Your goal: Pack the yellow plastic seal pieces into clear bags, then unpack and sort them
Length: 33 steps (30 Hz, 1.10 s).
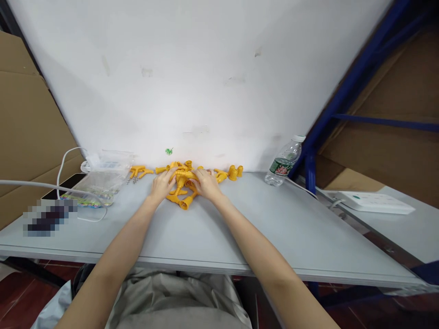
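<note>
White wall point(212, 82) rises behind one grey table point(222, 237); on it I count two hands, one bottle point(283, 164) and, past the right hand point(206, 183), two yellow cups point(233, 172). More yellow parts point(174, 198) overlap too much to count. Leftward lies one branched piece point(139, 171) beside small metal bits point(134, 180). A yellow bar point(185, 174) sits between the hands, near the wall, its long axis running left to right across the person. The left hand point(162, 185) wraps its left end; the right grasps the other, fingertips partly hidden.
</note>
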### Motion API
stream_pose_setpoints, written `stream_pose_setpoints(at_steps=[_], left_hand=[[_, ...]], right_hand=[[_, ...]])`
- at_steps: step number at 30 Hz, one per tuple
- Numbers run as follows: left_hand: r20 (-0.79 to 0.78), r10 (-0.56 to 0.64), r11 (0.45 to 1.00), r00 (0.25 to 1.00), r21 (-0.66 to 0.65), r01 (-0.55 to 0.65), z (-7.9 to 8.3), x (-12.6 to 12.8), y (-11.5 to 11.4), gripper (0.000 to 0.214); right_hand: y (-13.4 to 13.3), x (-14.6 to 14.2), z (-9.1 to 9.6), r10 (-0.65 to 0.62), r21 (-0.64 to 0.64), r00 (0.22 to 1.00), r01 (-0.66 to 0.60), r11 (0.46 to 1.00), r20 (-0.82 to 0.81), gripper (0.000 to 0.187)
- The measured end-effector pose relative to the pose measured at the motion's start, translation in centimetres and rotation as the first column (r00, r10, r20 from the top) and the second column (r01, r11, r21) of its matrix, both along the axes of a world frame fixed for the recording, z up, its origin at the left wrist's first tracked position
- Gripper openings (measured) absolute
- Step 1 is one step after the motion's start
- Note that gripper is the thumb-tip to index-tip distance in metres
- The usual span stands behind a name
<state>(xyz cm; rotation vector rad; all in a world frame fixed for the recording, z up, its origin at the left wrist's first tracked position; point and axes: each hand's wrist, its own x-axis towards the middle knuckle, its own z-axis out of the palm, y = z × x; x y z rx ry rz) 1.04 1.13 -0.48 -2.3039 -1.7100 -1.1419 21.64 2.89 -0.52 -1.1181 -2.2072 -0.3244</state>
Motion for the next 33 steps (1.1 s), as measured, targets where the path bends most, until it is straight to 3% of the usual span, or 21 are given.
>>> stream_pose_setpoints(at_steps=[7, 11, 14, 18, 23, 27, 30, 33], left_hand=[[-0.017, 0.014, 0.999, 1.0, 0.04, -0.013, 0.3, 0.5, -0.2, 0.034], [0.102, -0.015, 1.0, 0.995, 0.016, 0.013, 0.3, 0.9, -0.1, 0.032], [0.244, -0.046, 0.993, 0.969, -0.092, 0.07, 0.1, 1.3, 0.1, 0.029], [0.306, -0.028, 0.974, 0.951, -0.206, 0.095, -0.1, 1.5, 0.1, 0.03], [0.116, 0.051, 0.998, 0.992, -0.029, -0.048, -0.2, 1.3, -0.2, 0.033], [0.068, 0.018, 0.999, 0.998, 0.045, -0.021, -0.3, 1.1, -0.3, 0.034], [0.133, -0.03, 0.999, 0.991, 0.032, 0.026, -0.2, 1.1, -0.2, 0.033], [0.267, -0.029, 0.997, 0.963, -0.062, 0.048, 0.1, 1.3, -0.1, 0.031]], right_hand=[[-0.3, -0.2, 0.2, -0.133, 0.169, 0.989, 0.122, 0.978, 0.059, 0.024], [0.1, -0.2, -0.3, -0.135, 0.256, 0.991, 0.124, 0.959, 0.025, 0.028], [0.4, 0.0, -0.8, -0.119, 0.293, 0.993, 0.108, 0.95, 0.019, 0.03], [0.7, 0.4, -1.1, -0.095, 0.272, 0.995, 0.08, 0.959, 0.042, 0.03], [0.6, 0.3, -0.9, -0.057, 0.181, 0.996, 0.043, 0.983, 0.073, 0.024], [0.3, 0.0, -0.6, -0.061, 0.148, 0.994, 0.047, 0.988, 0.09, 0.027], [0.2, 0.0, -0.4, -0.073, 0.161, 0.993, 0.058, 0.985, 0.088, 0.022], [0.3, 0.1, -0.5, -0.104, 0.22, 0.992, 0.085, 0.972, 0.077, 0.022]])
